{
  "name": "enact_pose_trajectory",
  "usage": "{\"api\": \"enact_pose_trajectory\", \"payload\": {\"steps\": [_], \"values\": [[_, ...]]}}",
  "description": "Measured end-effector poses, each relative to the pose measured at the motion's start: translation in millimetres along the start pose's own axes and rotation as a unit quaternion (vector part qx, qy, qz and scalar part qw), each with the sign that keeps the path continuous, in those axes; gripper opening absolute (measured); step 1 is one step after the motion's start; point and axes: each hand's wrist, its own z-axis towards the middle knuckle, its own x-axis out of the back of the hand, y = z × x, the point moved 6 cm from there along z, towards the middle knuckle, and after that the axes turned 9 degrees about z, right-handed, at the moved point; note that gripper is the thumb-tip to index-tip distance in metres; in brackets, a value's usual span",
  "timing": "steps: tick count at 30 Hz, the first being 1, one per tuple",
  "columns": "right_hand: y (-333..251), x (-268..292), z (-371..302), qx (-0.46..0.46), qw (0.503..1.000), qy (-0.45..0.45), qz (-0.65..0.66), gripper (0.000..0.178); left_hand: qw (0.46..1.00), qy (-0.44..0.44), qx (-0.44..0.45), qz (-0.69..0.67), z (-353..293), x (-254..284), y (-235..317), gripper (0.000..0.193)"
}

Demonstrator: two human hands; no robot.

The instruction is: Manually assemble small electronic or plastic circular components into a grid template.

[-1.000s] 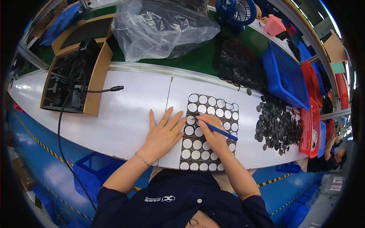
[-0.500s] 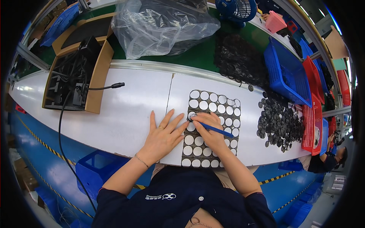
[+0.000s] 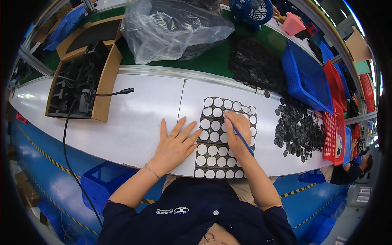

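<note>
A dark sheet (image 3: 209, 142) carrying rows of round white discs (image 3: 214, 136) lies on the white tabletop in front of me. My right hand (image 3: 239, 132) is over the sheet's right part, closed around a slim blue pen-like tool (image 3: 243, 142). Its fingertips are at a disc in one of the upper rows, and the hand hides several discs. Whether the fingers also pinch a disc cannot be made out. My left hand (image 3: 175, 145) rests palm down, fingers spread, just beside the sheet's left edge, holding nothing.
Many small black round pieces (image 3: 298, 132) are heaped to the right, next to red (image 3: 335, 134) and blue baskets (image 3: 308, 81). Another black pile (image 3: 255, 61) lies on the green surface behind, near a clear plastic bag (image 3: 175, 32). At left stands a cardboard box (image 3: 107, 90) with black cables.
My right hand has moved up and to the right across the sheet, from the left column to an upper row. The blue tool now tilts more steeply. My left hand stays put.
</note>
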Motion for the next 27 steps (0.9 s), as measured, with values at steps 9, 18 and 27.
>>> {"api": "enact_pose_trajectory", "payload": {"steps": [9, 18, 27], "values": [[-13.0, -29.2, -43.6, -0.099, 0.982, -0.107, 0.116, 0.020, 0.999, 0.013, -0.017, -0.039, -17.9, 8.5, 4.0, 0.040], [-16.0, -30.9, -43.4, -0.102, 0.982, -0.130, 0.094, 0.019, 0.999, 0.014, -0.016, -0.036, -18.0, 6.4, 3.7, 0.038], [-27.5, -32.4, -44.4, 0.011, 0.993, -0.116, 0.007, 0.021, 0.999, 0.012, -0.013, -0.042, -17.5, 5.6, 4.6, 0.038]]}}
